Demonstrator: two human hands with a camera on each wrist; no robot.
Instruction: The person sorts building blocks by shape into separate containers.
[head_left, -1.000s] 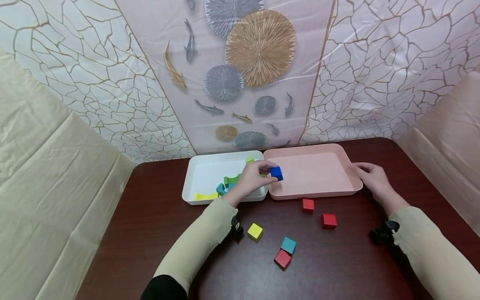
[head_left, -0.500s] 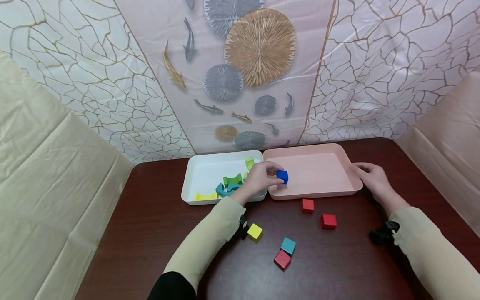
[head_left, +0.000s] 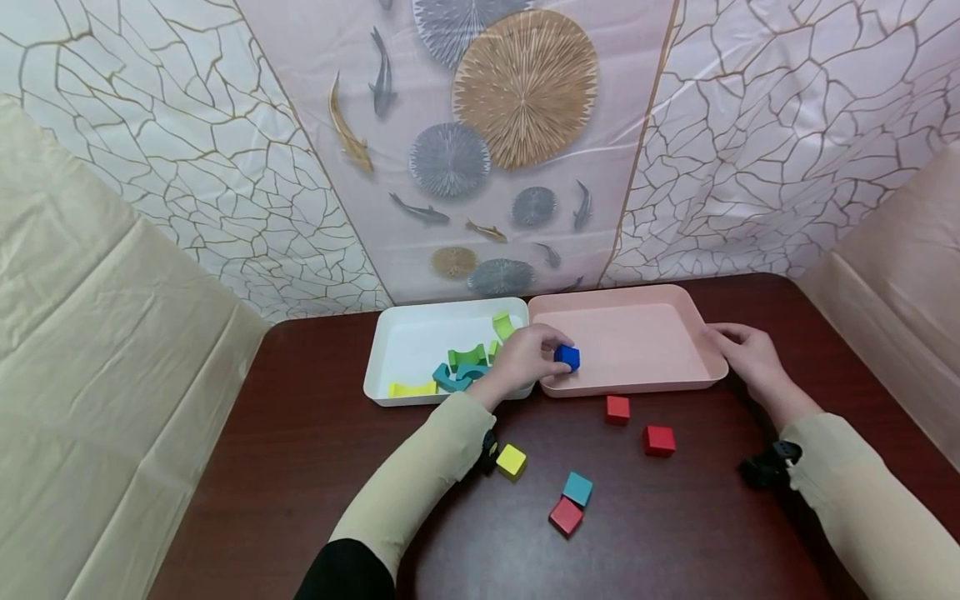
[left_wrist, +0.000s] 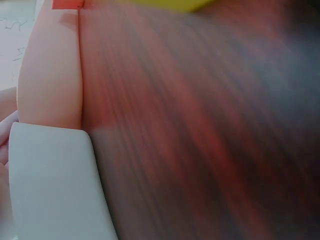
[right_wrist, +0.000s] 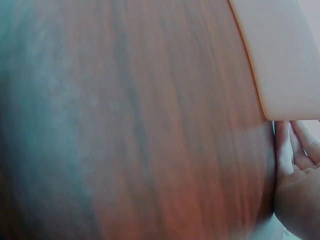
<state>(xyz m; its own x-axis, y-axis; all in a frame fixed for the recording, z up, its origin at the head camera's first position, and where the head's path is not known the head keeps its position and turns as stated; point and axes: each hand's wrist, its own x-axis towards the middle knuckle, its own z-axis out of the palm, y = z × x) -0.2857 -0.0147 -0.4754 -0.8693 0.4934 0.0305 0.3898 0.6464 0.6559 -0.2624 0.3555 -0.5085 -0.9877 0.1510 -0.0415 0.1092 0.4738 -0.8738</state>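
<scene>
In the head view, my left hand (head_left: 525, 360) pinches a blue cube (head_left: 567, 357) at the left end of the pink tray (head_left: 633, 388). Whether the cube touches the tray floor, I cannot tell. At the tray's right rim is my right hand (head_left: 752, 361), thumb and fingers holding the edge. In the right wrist view, that hand's fingers (right_wrist: 283, 150) partly vanish behind the pink tray's corner (right_wrist: 285, 65). The left wrist view has part of the left hand (left_wrist: 4, 145) at its left border, beside the white tray's wall (left_wrist: 55, 185).
Touching the pink tray, the white tray (head_left: 384, 350) holds several green, teal and yellow shaped blocks. On the dark table (head_left: 300, 467) lie red cubes (head_left: 617, 410), (head_left: 659, 441), a yellow cube (head_left: 512, 461), and a teal cube (head_left: 577, 489) against another red cube (head_left: 566, 517).
My left hand has carried the blue cube right and slightly toward me, further over the pink tray. The right hand stays at the tray's rim.
</scene>
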